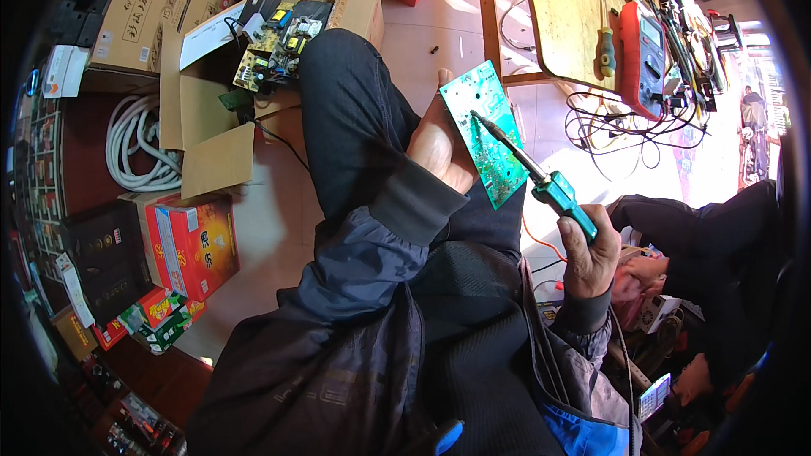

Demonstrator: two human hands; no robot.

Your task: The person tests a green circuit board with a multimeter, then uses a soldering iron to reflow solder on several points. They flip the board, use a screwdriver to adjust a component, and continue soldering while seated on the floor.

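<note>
My left hand [438, 142] grips a green circuit board [486, 131] by its left edge, above my lap, with the solder side facing me. Some of those fingers are hidden behind the board. In my right hand [589, 252] is a soldering iron [553, 194] with a green handle, held like a pen. Its dark metal barrel slants up and left over the board, and the tip is at the board's upper left part. Whether the tip touches the surface I cannot tell. A cord hangs down beside my right sleeve.
An open cardboard box [207, 118] with power boards [283, 42] stands left of my knee. At the upper right, a wooden table [574, 17] bears a screwdriver [606, 42] and a red multimeter [644, 59] with dangling leads. Another person's dark-clothed limb [701, 228] is at the right. Red boxes [198, 245] stand left.
</note>
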